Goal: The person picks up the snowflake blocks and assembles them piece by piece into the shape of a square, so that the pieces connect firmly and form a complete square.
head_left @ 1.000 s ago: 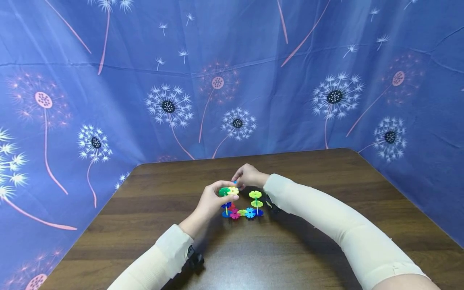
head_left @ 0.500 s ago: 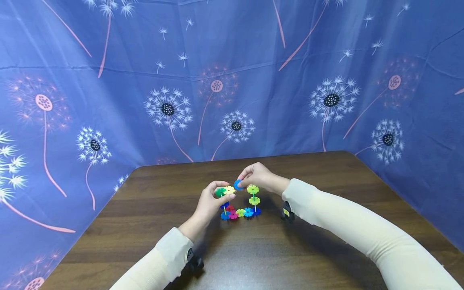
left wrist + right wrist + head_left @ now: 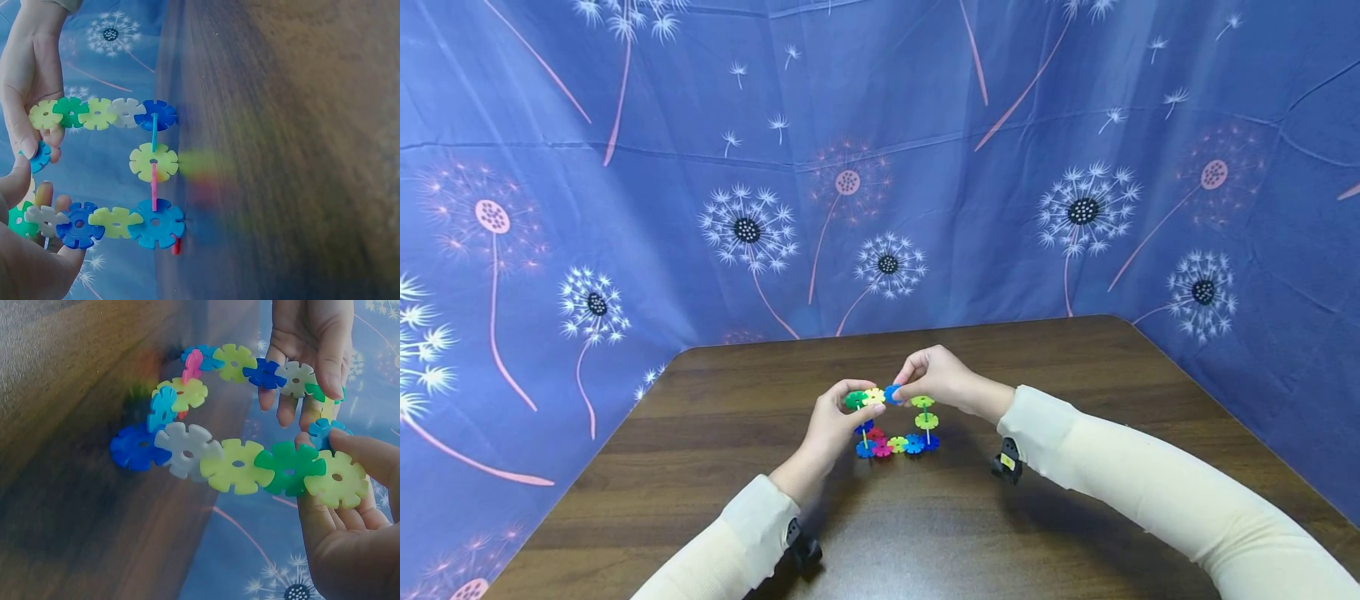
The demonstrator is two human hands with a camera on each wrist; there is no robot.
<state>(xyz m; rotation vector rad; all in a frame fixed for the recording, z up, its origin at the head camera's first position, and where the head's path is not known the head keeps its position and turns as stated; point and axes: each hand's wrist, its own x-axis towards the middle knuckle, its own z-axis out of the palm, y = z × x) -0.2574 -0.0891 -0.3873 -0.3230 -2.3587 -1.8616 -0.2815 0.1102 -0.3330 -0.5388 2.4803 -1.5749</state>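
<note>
Snowflake-shaped interlocking plastic discs are joined into a frame standing on the wooden table. My left hand (image 3: 826, 427) holds its upper left corner, thumb and fingers around the green disc (image 3: 855, 400) and pale yellow disc (image 3: 874, 397). My right hand (image 3: 946, 381) pinches a blue disc (image 3: 892, 394) right at the yellow disc's edge. In the right wrist view, the blue disc (image 3: 326, 432) sits between thumb and fingertip, beside the lime disc (image 3: 336, 478) topping the right column. The left wrist view shows the left column, with a dark blue disc (image 3: 80, 225) between white and lime ones.
The brown wooden table (image 3: 700, 500) reaches back to a blue dandelion-print cloth (image 3: 970, 225). Black wrist cameras sit under the left sleeve (image 3: 730, 533) and the right sleeve (image 3: 1120, 467). The frame's bottom row includes a magenta disc (image 3: 882, 448).
My right hand has drawn back to the right from behind the yellow disc, then lowered the blue disc to its right edge. The left hand keeps its hold on the corner.
</note>
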